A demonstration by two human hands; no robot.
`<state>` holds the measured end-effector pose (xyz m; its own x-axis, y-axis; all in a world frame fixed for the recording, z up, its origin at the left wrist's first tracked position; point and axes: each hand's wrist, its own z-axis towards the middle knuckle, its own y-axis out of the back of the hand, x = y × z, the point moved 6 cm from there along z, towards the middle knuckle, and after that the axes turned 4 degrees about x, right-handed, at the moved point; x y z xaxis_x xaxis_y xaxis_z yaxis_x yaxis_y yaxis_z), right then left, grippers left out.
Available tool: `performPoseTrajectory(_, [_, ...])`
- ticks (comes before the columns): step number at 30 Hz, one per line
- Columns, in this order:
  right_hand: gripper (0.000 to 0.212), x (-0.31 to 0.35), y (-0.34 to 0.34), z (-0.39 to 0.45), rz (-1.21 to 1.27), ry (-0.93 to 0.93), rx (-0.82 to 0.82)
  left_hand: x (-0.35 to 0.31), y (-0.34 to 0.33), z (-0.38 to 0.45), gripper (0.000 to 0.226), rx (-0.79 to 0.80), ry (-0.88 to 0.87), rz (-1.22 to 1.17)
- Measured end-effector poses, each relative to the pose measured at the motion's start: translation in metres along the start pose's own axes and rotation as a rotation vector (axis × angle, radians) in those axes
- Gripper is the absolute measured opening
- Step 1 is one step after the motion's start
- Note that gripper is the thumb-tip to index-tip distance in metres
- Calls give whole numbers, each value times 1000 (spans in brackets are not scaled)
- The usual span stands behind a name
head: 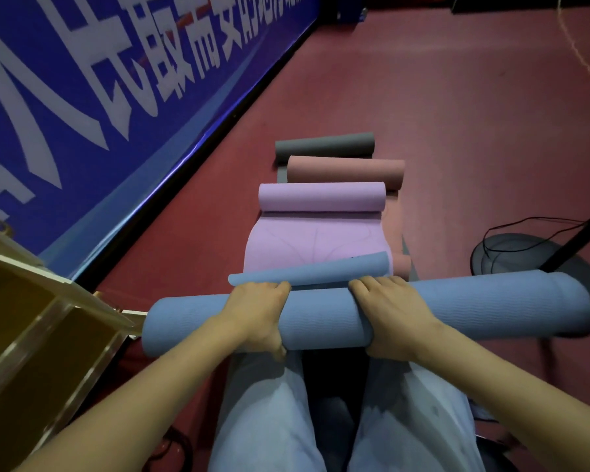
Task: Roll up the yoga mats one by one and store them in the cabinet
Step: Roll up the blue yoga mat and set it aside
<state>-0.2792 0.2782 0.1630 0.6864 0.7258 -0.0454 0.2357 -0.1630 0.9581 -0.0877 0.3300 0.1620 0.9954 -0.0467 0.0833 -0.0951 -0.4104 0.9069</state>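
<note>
Under both gripping hands, left hand (259, 311) and right hand (392, 315), rolled blue mat (321, 321).

We are reading large white Chinese characters on the blue banner (123, 107) running across the upper left of the frame; "民", "最" and "需要的" are showing, while the remaining characters are getting cropped or blurred.

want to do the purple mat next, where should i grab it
Grip the purple mat by its rolled end, from above, hands spread along it. That end is already a round cylinder lying crosswise, while the near part lies flat on the floor.
</note>
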Motion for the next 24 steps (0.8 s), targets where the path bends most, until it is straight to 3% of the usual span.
performPoseTrajectory(4, [73,-10,11,12,30,29,108,1,-8,-1,103,-53,-7,-147])
performPoseTrajectory(7, [77,-17,16,20,103,22,179,-6,-14,-5,134,-117,-40,-76])
performPoseTrajectory(10, [80,-14,18,23,122,19,228,-5,-19,-7,145,-148,-12,-98])
performPoseTrajectory(12, [80,-13,15,23,138,1,219,-2,-19,-3,144,-170,-12,-115])
performPoseTrajectory(16, [86,-6,10,18,61,2,69,5,-12,7,112,-227,-29,-117])
performPoseTrajectory(20, [111,2,-3,12,-87,2,-80,11,-2,19,94,-165,-41,-125])
performPoseTrajectory(24, [85,-5,4,23,-43,-16,-43,10,-1,22,115,-141,-35,-141])
